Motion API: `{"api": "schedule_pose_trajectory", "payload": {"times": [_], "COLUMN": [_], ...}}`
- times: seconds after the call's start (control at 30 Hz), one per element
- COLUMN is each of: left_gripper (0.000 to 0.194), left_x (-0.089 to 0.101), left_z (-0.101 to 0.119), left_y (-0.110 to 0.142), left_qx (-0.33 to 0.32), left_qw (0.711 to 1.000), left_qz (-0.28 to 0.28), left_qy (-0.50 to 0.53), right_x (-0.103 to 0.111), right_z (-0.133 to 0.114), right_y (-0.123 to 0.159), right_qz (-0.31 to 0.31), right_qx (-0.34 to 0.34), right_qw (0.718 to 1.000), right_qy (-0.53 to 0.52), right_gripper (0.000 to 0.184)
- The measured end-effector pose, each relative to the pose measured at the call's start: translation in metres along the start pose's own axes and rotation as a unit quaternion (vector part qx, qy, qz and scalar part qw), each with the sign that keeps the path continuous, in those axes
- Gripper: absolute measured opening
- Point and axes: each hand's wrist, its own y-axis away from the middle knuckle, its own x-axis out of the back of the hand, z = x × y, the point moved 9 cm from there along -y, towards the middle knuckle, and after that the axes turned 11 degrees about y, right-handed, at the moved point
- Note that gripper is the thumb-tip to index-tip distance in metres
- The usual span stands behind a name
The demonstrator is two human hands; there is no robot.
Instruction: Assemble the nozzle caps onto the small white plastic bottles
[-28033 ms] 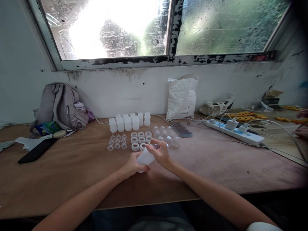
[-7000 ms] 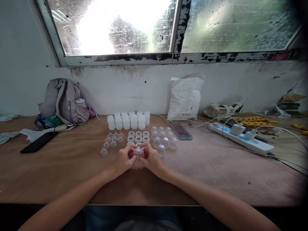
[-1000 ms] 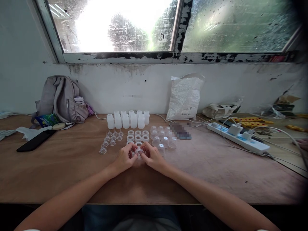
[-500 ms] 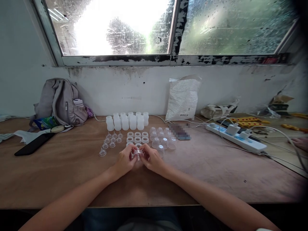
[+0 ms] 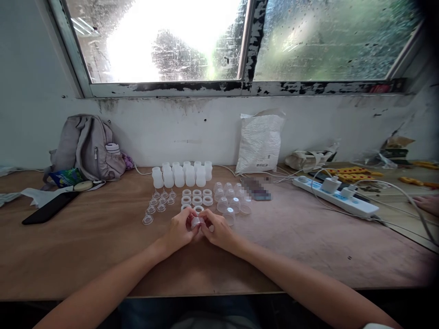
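Observation:
My left hand (image 5: 180, 227) and my right hand (image 5: 215, 225) meet over the wooden table, fingers curled around a translucent bottle collar ring (image 5: 196, 222) between them. Whether a nipple sits inside it is hidden by the fingers. Just beyond, more collar rings (image 5: 196, 200) lie in rows. To the left are several clear bottle nipples (image 5: 161, 208), lying base down. On the right stand several transparent dome caps (image 5: 222, 205). Behind the rings, white baby bottles (image 5: 179, 177) stand upright, close together in rows.
A grey backpack (image 5: 87, 148) and a black phone (image 5: 51, 208) are at the left. A white plastic parcel bag (image 5: 260, 144) leans on the wall near a pixelated flat object (image 5: 257, 188). A power strip (image 5: 336, 196) with cables crosses the right side; another person's hand (image 5: 427, 203) shows there.
The ring in my fingers has tilted slightly and come a little nearer to me, showing more of the rings behind. The view has shifted slightly.

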Motion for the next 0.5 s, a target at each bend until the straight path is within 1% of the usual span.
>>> {"api": "schedule_pose_trajectory", "payload": {"times": [0.17, 0.33, 0.4, 0.5], "left_gripper": [0.015, 0.015, 0.015, 0.012], "left_x": [-0.001, 0.006, 0.006, 0.004], "left_z": [-0.006, -0.003, 0.002, 0.008], "left_y": [0.002, 0.001, 0.001, 0.001], "left_qx": [0.012, -0.014, -0.034, -0.059], "left_qw": [1.000, 0.998, 0.998, 0.998], "left_qz": [-0.002, 0.032, 0.035, 0.020], "left_qy": [-0.023, -0.046, -0.047, -0.031], "right_x": [-0.001, 0.006, 0.009, 0.010], "right_z": [-0.002, -0.012, -0.010, 0.000], "right_y": [0.002, 0.001, 0.001, 0.001], "right_qz": [-0.003, 0.015, 0.029, 0.052], "right_qx": [0.021, 0.065, 0.053, 0.014], "right_qw": [0.999, 0.996, 0.997, 0.997], "right_qy": [0.046, 0.054, 0.054, 0.051], "right_gripper": [0.016, 0.024, 0.023, 0.019]}}
